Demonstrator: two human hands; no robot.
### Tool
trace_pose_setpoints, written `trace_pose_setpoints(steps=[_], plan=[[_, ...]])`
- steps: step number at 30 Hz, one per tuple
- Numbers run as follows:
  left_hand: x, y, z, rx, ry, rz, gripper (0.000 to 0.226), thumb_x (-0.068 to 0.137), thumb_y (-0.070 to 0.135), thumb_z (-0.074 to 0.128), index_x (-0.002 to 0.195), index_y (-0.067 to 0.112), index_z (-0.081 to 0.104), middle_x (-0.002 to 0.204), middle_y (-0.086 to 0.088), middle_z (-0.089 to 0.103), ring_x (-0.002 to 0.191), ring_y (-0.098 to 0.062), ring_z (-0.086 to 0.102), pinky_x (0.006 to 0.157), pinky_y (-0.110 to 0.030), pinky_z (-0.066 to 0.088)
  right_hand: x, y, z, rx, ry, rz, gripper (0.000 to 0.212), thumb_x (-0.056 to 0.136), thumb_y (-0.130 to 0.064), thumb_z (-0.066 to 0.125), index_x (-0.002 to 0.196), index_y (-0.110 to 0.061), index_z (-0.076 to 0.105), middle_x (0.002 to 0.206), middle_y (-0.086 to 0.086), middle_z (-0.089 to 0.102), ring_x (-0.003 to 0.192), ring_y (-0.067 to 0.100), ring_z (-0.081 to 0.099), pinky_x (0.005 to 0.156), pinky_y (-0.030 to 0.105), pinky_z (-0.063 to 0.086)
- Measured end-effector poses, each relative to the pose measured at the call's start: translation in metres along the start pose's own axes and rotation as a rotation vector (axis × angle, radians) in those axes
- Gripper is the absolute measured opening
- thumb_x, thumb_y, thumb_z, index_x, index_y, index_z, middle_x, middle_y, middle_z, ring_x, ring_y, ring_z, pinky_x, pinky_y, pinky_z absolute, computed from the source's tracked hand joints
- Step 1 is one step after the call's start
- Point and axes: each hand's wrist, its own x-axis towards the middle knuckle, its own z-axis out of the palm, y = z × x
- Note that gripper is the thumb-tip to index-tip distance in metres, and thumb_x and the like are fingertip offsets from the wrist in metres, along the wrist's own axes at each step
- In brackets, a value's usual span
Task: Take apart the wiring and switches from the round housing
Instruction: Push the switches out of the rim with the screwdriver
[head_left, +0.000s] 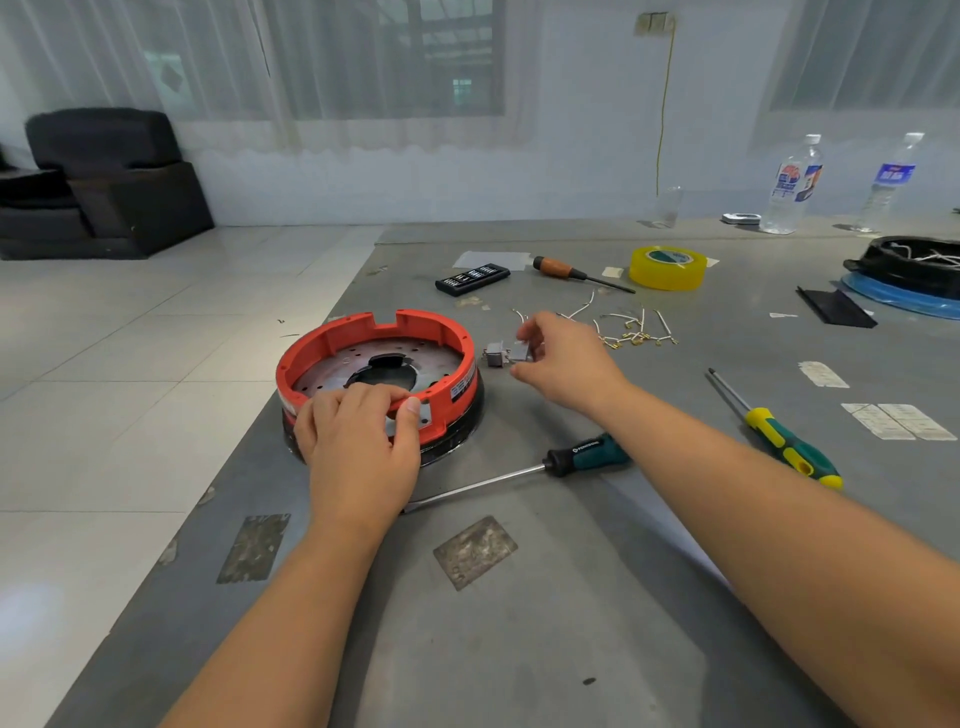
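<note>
Two hands are at work on the grey counter (519, 649). Near its left edge stands the round housing (376, 366), red and open on top. My left hand (358, 447) rests on the near rim, fingers curled over it, thumb pressing the outer wall. Just right of the housing, apart from it, my right hand (563, 358) pinches a small grey switch (506, 354) between thumb and fingers, low over the counter. Beyond it, farther right, lie the loose wires (631, 330). I judge the switch will be put down there.
</note>
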Motion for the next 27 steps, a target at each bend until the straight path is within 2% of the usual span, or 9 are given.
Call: trace_pose_setpoints(steps=[3, 7, 10, 15, 19, 24, 27], plan=[[0.001, -0.002, 0.001, 0.000, 0.021, -0.048, 0.021, 0.104, 0.031, 0.055, 0.108, 0.022, 0.074, 0.106, 0.003, 0.069, 0.120, -0.026, 0.045, 0.114, -0.047, 0.023, 0.028, -0.006, 0.008, -0.049, -0.042, -0.027, 0.038, 0.088, -0.026, 0.076, 0.123, -0.018, 0.064, 0.106, -0.001, 0.062, 0.105, 0.021, 0.061, 0.091, 0.030, 0.048], [0.002, -0.001, 0.000, -0.003, 0.023, -0.075, 0.037, 0.097, 0.040, 0.044, 0.107, 0.021, 0.074, 0.106, 0.003, 0.069, 0.119, -0.027, 0.045, 0.113, -0.046, 0.022, 0.057, -0.019, 0.020, -0.077, -0.097, -0.062, 0.037, 0.088, -0.029, 0.075, 0.123, -0.020, 0.065, 0.122, 0.002, 0.067, 0.116, 0.021, 0.060, 0.102, 0.035, 0.047], [0.003, -0.003, 0.001, -0.012, 0.026, -0.073, 0.038, 0.097, 0.041, 0.043, 0.106, 0.022, 0.074, 0.106, 0.004, 0.068, 0.119, -0.023, 0.042, 0.112, -0.045, 0.021, 0.070, -0.026, 0.034, -0.148, -0.156, -0.067, 0.036, 0.087, -0.034, 0.076, 0.121, -0.024, 0.066, 0.121, -0.002, 0.069, 0.117, 0.021, 0.060, 0.104, 0.038, 0.046], [0.003, -0.002, 0.001, -0.027, 0.049, -0.062, 0.034, 0.096, 0.040, 0.045, 0.102, 0.023, 0.074, 0.102, 0.006, 0.068, 0.114, -0.022, 0.044, 0.109, -0.044, 0.024, 0.076, -0.021, 0.059, -0.308, -0.182, -0.001, 0.032, 0.089, -0.036, 0.071, 0.120, -0.034, 0.065, 0.124, -0.004, 0.068, 0.124, 0.023, 0.057, 0.106, 0.036, 0.038], [0.003, -0.002, 0.001, -0.028, 0.047, -0.073, 0.034, 0.095, 0.043, 0.047, 0.103, 0.023, 0.073, 0.104, 0.006, 0.067, 0.116, -0.022, 0.043, 0.110, -0.043, 0.023, 0.078, -0.014, 0.063, -0.295, -0.196, 0.042, 0.034, 0.087, -0.039, 0.071, 0.119, -0.034, 0.062, 0.122, -0.004, 0.068, 0.125, 0.024, 0.055, 0.103, 0.036, 0.037], [0.003, -0.003, 0.001, 0.009, 0.020, -0.057, 0.035, 0.091, 0.046, 0.051, 0.107, 0.023, 0.072, 0.105, 0.007, 0.066, 0.117, -0.025, 0.046, 0.112, -0.044, 0.022, 0.064, -0.017, 0.043, -0.252, -0.218, -0.004, 0.057, 0.087, -0.046, 0.073, 0.137, -0.027, 0.054, 0.138, -0.002, 0.061, 0.133, 0.023, 0.051, 0.110, 0.042, 0.041], [0.003, -0.005, 0.001, 0.020, 0.011, -0.047, 0.038, 0.090, 0.048, 0.050, 0.110, 0.024, 0.072, 0.107, 0.008, 0.066, 0.119, -0.023, 0.045, 0.114, -0.045, 0.023, 0.039, -0.016, 0.025, -0.195, -0.179, -0.072, 0.050, 0.091, -0.045, 0.069, 0.135, -0.024, 0.058, 0.139, 0.002, 0.058, 0.131, 0.023, 0.052, 0.109, 0.044, 0.042]])
